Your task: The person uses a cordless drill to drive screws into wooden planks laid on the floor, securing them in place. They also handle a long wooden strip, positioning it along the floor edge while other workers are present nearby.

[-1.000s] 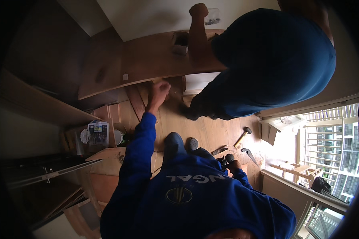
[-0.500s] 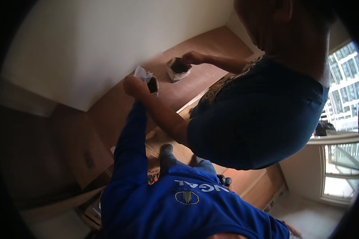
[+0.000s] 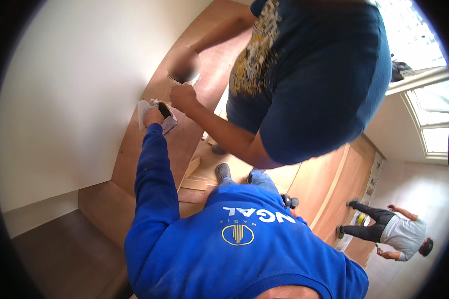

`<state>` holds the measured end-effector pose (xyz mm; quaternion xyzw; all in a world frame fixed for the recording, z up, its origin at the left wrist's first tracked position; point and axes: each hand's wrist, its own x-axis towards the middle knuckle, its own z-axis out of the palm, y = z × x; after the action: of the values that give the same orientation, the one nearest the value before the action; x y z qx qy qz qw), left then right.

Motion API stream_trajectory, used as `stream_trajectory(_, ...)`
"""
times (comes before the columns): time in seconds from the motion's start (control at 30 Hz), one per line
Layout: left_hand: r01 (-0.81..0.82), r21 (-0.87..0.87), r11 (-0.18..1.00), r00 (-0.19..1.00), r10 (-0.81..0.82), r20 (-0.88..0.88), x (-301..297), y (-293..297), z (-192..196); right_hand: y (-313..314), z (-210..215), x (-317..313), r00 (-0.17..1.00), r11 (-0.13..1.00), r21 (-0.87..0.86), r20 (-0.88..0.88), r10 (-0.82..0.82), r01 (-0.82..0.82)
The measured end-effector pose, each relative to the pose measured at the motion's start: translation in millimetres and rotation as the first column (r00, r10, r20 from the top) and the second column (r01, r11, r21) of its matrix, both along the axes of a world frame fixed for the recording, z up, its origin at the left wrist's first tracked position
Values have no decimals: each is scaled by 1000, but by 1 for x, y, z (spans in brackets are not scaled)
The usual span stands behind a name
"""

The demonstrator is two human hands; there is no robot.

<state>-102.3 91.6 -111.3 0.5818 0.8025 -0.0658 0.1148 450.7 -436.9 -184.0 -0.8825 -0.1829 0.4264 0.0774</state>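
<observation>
At the far left, my left hand (image 3: 153,117) grips the crumpled edge of a small open white bag (image 3: 169,124), dark inside, on a reddish-brown plywood board. A second white-edged bag (image 3: 196,79) stands just beyond it, partly hidden by a co-worker's blurred hand. The co-worker's other hand (image 3: 183,97), closed, is between the two bags, close to mine. Only a little of my right hand (image 3: 297,216) shows past my blue sweatshirt, beside a black rounded object (image 3: 290,201); its fingers are hidden.
The co-worker in a dark blue T-shirt (image 3: 329,94) leans in from the right, close to me. Wood offcuts (image 3: 193,183) lie on the floor by my feet. A white wall (image 3: 70,99) runs along the left. Another person (image 3: 401,231) stands at far right near windows.
The co-worker's nearer hand has moved off the near bag toward the far one, uncovering my left hand on the near bag. My view has turned; another person now shows at right.
</observation>
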Motion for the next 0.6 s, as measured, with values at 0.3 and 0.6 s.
stream_trajectory(0.3, -80, -76, 994, 994, 85, 74, 16, 26, -23, -48, -14, -8, 975, 971, -92, -22, -222, 220)
stream_trajectory(0.6, 17, -27, 999, 993, -14, 117, 3, 38, -39, -70, -28, -12, 964, 965, -62, -61, -258, 254)
